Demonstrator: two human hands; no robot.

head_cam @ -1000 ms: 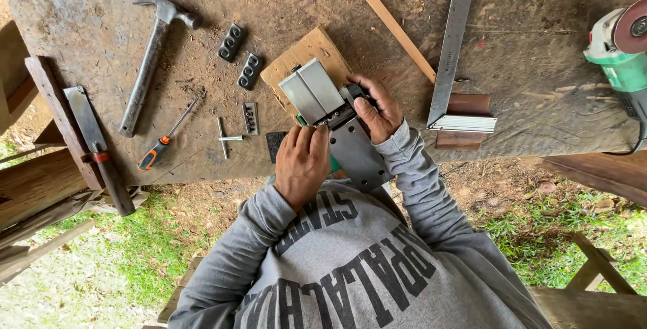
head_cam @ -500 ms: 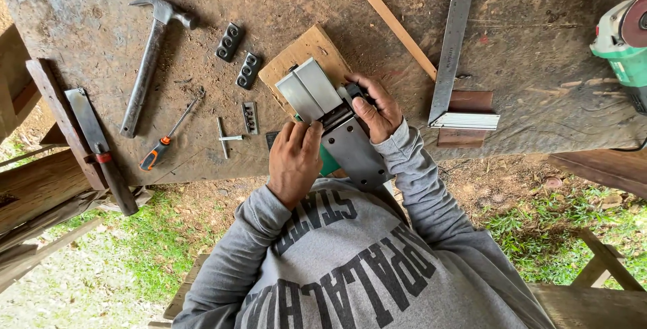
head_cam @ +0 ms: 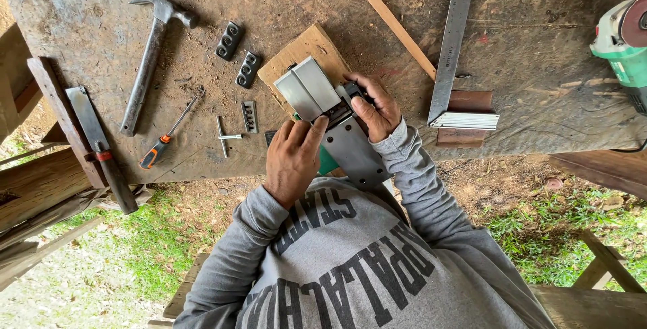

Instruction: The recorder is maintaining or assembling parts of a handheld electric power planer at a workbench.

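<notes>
An electric planer point(head_cam: 337, 123) with a green body lies upside down at the near edge of the workbench, its grey metal sole plates facing up. My left hand point(head_cam: 294, 160) holds its left side, with the fingertips on the rear sole plate. On the right side, my right hand point(head_cam: 375, 109) is curled around the planer, its fingers at the dark cutter drum between the two plates. Under the planer's front sits a flat wooden block point(head_cam: 301, 51).
On the workbench point(head_cam: 526, 39): a claw hammer point(head_cam: 149, 53), an orange-handled screwdriver point(head_cam: 167, 134), a small T-shaped key point(head_cam: 224, 136), three dark metal pieces with holes point(head_cam: 247, 70), a thin wooden strip point(head_cam: 387, 16), a steel try square point(head_cam: 453, 46), and a green angle grinder point(head_cam: 623, 43). A flat blade tool point(head_cam: 98, 144) lies at the left.
My left hand's fingers have slid a little higher onto the sole plate. The planer and my right hand have stayed almost still.
</notes>
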